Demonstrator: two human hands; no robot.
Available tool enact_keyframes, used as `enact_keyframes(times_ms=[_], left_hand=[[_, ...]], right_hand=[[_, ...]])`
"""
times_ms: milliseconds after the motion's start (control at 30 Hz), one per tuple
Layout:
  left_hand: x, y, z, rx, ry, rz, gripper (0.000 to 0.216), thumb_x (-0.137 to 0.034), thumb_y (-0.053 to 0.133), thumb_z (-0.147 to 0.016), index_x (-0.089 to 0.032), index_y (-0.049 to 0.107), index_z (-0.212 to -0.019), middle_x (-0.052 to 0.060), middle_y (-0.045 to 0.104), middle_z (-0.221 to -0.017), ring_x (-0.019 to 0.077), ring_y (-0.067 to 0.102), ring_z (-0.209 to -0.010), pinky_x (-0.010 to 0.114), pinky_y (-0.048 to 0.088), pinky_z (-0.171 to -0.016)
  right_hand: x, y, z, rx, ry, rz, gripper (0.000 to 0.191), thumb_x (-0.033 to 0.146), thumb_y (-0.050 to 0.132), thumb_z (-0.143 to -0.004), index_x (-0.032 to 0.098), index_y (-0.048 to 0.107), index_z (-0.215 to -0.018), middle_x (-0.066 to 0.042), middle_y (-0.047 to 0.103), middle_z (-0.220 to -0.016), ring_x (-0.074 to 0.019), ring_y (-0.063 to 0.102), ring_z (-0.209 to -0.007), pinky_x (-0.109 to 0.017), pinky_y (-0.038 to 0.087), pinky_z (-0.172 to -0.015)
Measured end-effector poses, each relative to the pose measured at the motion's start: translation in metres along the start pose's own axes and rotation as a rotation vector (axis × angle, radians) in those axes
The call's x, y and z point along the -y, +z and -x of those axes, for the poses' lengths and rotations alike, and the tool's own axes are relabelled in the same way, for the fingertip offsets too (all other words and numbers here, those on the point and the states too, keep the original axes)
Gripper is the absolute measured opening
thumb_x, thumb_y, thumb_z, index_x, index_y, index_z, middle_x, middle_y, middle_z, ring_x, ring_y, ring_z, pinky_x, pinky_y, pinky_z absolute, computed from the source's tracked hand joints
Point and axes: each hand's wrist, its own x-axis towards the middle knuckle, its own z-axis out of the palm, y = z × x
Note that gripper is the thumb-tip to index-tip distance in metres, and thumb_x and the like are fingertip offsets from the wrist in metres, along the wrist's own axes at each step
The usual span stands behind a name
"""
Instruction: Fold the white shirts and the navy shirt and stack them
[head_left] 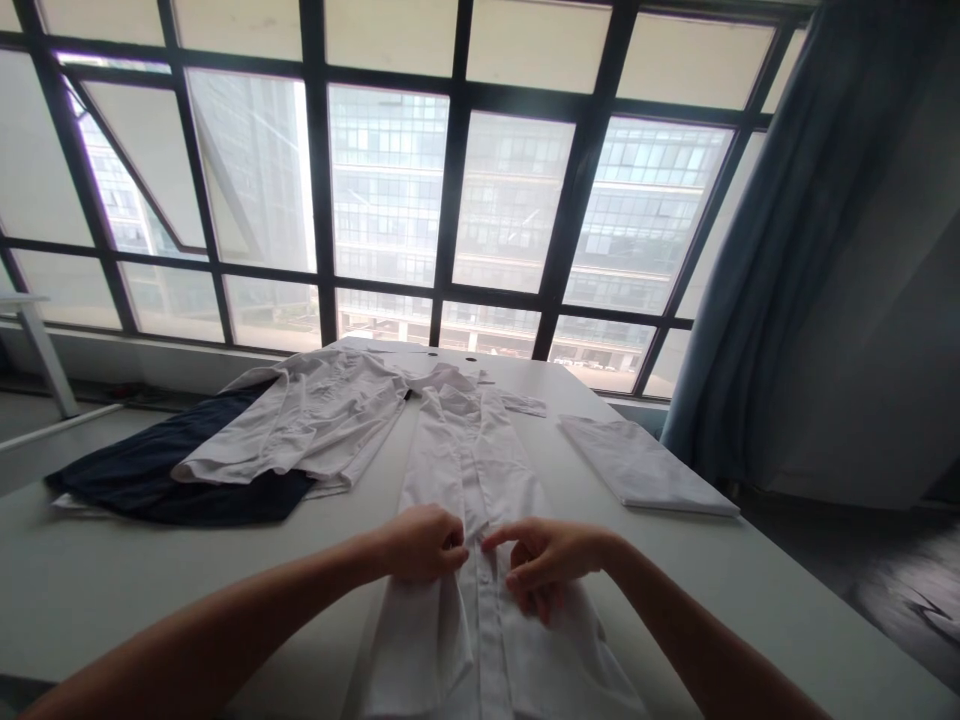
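white shirt lies lengthwise on the table, front up, both hands at its button placket. left hand closed on cloth; right hand loosely open, forefinger extended. advised: align front edges, keep placket straight, avoid tugging.

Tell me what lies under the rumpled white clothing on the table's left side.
Dark navy cloth lies under the rumpled white clothing, showing at its left and near edges. Anything beneath the clothing's middle is covered.
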Motion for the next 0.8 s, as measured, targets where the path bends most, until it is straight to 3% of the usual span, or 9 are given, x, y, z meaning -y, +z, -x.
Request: enact_keyframes(times_ms=[167, 433, 567, 700, 800], left_hand=[[-0.011, -0.003, -0.003, -0.134, 0.036, -0.104, 0.029, -0.033, 0.048, -0.087, -0.017, 0.07, -0.078, 0.006, 0.07, -0.071, 0.0162, 0.059, -0.061, 0.025, 0.033, -0.053], [-0.018, 0.016, -0.004, -0.033, 0.167, -0.206, 0.025, -0.029, 0.047, -0.089, -0.018, 0.07, -0.085, 0.009, 0.074, -0.079, 0.0245, 0.07, -0.071, 0.027, 0.043, -0.059], [-0.017, 0.013, -0.003, -0.024, 0.192, -0.191, 0.029, -0.032, 0.044, -0.093, -0.018, 0.069, -0.086, 0.008, 0.074, -0.08, 0.0245, 0.07, -0.073, 0.028, 0.044, -0.06], [-0.004, 0.001, -0.009, 0.05, 0.322, -0.138, 0.029, -0.033, 0.044, -0.096, -0.02, 0.069, -0.089, 0.005, 0.073, -0.08, 0.02, 0.068, -0.072, 0.025, 0.045, -0.062], [0.02, -0.003, -0.021, -0.052, 0.334, -0.146, 0.02, -0.031, 0.054, -0.092, -0.019, 0.069, -0.098, 0.007, 0.073, -0.097, 0.0222, 0.067, -0.09, 0.03, 0.049, -0.08]], right_hand=[[-0.001, 0.005, -0.006, 0.0, -0.008, 0.056, 0.099, 0.056, 0.081, -0.064, 0.019, 0.037, -0.145, 0.004, 0.067, -0.068, -0.0104, 0.064, -0.047, -0.018, 0.052, -0.045], [-0.007, 0.004, -0.011, 0.001, -0.057, 0.051, 0.095, 0.064, 0.077, -0.064, 0.015, 0.043, -0.139, 0.004, 0.066, -0.062, -0.0113, 0.062, -0.043, -0.019, 0.051, -0.041], [-0.005, 0.006, -0.012, -0.049, -0.089, 0.073, 0.082, 0.064, 0.074, -0.068, 0.015, 0.05, -0.129, 0.004, 0.065, -0.061, -0.011, 0.061, -0.043, -0.019, 0.049, -0.041], [0.0, 0.009, -0.01, -0.096, -0.096, 0.125, 0.066, 0.062, 0.072, -0.072, 0.014, 0.056, -0.115, 0.004, 0.065, -0.062, -0.0104, 0.06, -0.044, -0.018, 0.048, -0.041], [0.004, 0.014, -0.009, -0.19, -0.13, 0.185, 0.056, 0.06, 0.07, -0.076, 0.015, 0.057, -0.106, 0.004, 0.063, -0.063, -0.0096, 0.059, -0.044, -0.018, 0.046, -0.04]])
